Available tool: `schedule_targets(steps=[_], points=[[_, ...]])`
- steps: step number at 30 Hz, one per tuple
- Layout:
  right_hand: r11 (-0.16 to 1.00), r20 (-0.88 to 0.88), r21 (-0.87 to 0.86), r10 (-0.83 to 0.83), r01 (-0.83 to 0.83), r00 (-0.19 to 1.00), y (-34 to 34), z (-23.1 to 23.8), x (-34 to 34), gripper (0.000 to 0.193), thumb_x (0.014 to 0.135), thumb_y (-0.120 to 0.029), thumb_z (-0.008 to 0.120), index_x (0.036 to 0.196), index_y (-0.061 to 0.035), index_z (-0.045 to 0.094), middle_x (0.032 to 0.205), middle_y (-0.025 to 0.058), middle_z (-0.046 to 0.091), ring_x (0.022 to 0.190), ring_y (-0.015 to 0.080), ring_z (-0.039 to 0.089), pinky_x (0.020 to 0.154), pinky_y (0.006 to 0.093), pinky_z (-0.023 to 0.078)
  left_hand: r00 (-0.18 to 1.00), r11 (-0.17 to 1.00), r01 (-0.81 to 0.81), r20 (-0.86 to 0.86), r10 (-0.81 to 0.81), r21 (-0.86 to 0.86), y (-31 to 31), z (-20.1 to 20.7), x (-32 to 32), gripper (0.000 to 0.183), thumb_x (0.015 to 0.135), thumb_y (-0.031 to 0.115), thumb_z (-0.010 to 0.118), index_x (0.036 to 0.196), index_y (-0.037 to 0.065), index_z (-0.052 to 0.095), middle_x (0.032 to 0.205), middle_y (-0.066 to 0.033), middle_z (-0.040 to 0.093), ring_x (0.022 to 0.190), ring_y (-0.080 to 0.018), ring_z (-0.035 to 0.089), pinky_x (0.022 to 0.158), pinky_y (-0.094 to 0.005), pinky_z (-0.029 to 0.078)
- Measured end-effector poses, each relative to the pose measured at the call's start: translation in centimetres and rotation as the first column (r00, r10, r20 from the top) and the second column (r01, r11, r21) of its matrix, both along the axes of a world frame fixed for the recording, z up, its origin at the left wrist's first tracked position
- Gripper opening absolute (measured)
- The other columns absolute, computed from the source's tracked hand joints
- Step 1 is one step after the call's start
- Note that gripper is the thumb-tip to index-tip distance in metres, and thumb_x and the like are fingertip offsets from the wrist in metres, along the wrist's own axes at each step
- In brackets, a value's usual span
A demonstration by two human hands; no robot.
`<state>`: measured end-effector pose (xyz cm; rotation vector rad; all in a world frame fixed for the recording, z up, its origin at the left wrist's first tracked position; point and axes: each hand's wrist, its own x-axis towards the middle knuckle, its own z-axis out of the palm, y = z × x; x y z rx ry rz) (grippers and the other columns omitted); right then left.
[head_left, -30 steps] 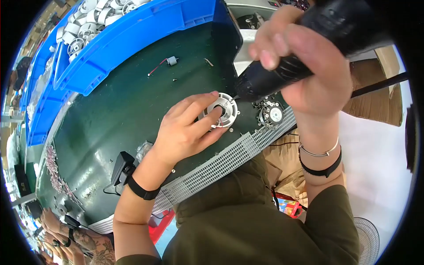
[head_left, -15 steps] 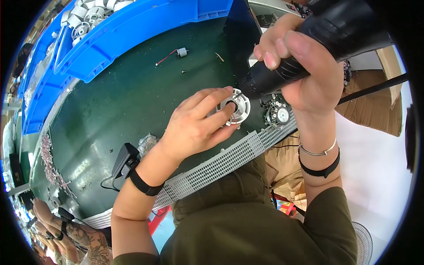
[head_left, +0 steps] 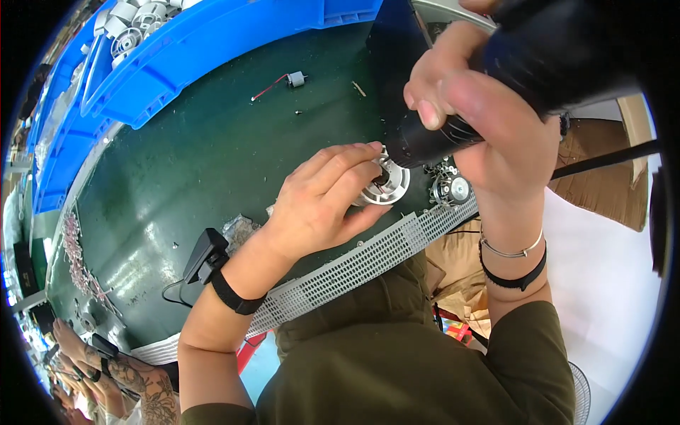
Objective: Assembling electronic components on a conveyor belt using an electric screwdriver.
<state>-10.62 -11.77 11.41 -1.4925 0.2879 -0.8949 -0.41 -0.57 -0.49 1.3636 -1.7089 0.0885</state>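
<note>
My left hand is closed around a white round plastic housing, which it steadies on the green work surface. The fingers cover the housing's left side, and something dark shows at its middle. In my right hand is a black power screwdriver, slanting down from the upper right. Its nose is right at the housing's upper rim, close to my left fingertips; the bit's exact contact point cannot be made out. Just right of the housing lies a round piece with several small screws clustered about it.
A small motor with a red wire lies farther back. Blue bins with white plastic parts line the far left. A perforated strip edges the table. A black panel stands behind the screwdriver. Another person's tattooed arm is at lower left.
The housing has shifted slightly right and tilted under my left hand. The screwdriver's nose has come down a little with my right hand. My view has shifted slightly.
</note>
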Motion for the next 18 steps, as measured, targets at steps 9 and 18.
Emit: schedule_targets(steps=[9,18], points=[[0.749,0.036,-0.635,0.275,-0.190,0.961,-2.4,-2.0,0.1,0.006,0.075,0.002,0.051,0.080,0.0038,0.051,0.073,0.0117,0.052,0.063,0.0178,0.052,0.059,0.0292,0.044,0.999,1.000,0.029,-0.040,-0.029,0.009,-0.1,0.3,0.2,0.037,0.063,0.015,0.074,0.092,0.005,0.054,0.106,-0.0098,0.058,0.090,-0.0264,0.059,0.072,-0.0330,0.051],[0.900,0.301,-0.434,0.186,-0.039,0.935,-1.7,-0.1,0.5,0.021,0.078,-0.006,0.057,0.094,0.0070,0.051,0.069,0.0086,0.053,0.064,0.0156,0.052,0.061,0.0302,0.044,0.946,0.992,0.067,-0.324,-0.030,0.104,0.8,0.4,0.3,0.047,0.063,0.015,0.077,0.104,0.006,0.054,0.109,-0.0144,0.056,0.094,-0.0305,0.058,0.079,-0.0352,0.048]])
